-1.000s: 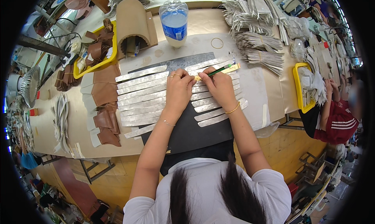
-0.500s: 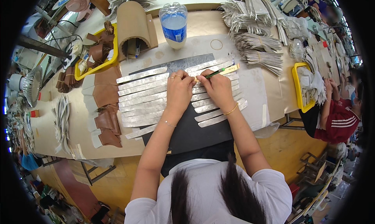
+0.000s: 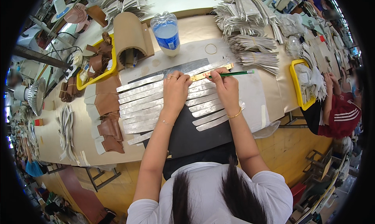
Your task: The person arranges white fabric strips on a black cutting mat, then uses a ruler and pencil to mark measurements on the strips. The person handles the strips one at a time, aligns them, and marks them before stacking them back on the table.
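Across the upper silver strips of the right-hand column lies a short yellow ruler (image 3: 199, 76). The fingers of my left hand (image 3: 175, 90) are closed on its left end. A green pencil (image 3: 237, 73) is gripped in my right hand (image 3: 226, 90), its eraser end pointing right; the fingers hide its tip, close to the ruler's lower edge. Flat silver strips (image 3: 140, 95) are laid in rows on the left, and a second column of similar strips (image 3: 205, 108) runs under and beside my right hand. Beneath them is a black board (image 3: 187, 133).
A water bottle (image 3: 168, 42) stands beyond my hands, beside a brown curved block (image 3: 130, 32). Brown leather pieces (image 3: 107, 101) lie left, near a yellow basket (image 3: 113, 65). Bundled strips (image 3: 254, 54) are stacked at far right. A co-worker in a red shirt (image 3: 341, 115) sits right of another yellow basket (image 3: 297, 87).
My right hand has moved right along the ruler with the pencil, away from my left fingertips. More of the ruler now shows between the hands. The whole view has shifted slightly.
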A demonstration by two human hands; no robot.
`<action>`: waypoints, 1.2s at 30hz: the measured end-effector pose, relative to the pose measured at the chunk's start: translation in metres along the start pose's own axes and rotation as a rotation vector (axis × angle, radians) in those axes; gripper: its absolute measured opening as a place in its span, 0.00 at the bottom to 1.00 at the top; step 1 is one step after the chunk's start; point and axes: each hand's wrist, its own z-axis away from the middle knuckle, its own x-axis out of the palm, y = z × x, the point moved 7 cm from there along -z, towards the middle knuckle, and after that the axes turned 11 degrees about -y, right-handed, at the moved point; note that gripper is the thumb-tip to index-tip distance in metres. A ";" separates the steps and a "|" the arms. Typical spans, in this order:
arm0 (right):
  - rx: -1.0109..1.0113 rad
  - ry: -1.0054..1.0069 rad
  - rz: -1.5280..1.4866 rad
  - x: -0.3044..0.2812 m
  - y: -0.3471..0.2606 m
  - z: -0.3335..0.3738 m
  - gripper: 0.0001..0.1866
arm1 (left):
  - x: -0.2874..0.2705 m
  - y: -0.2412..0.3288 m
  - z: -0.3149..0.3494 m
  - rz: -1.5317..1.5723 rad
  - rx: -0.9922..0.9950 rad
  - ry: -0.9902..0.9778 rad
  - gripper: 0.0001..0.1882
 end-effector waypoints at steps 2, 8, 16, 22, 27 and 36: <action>-0.016 0.003 -0.013 -0.002 0.000 0.002 0.17 | 0.003 -0.002 0.000 0.007 0.001 -0.003 0.06; -0.026 -0.006 -0.019 -0.002 0.001 0.003 0.16 | 0.003 0.000 0.000 0.017 0.004 -0.005 0.06; -0.023 -0.027 0.013 0.004 -0.002 0.002 0.15 | 0.002 0.001 0.000 0.043 0.003 0.001 0.06; -0.089 -0.004 0.077 0.010 -0.007 -0.006 0.16 | 0.002 -0.002 0.001 0.046 -0.006 0.013 0.06; -0.131 -0.022 0.126 0.017 -0.018 -0.016 0.15 | 0.003 -0.003 0.001 0.031 -0.011 0.011 0.06; -0.076 -0.121 0.381 0.032 -0.011 -0.022 0.14 | 0.003 -0.001 0.000 -0.025 -0.013 0.019 0.05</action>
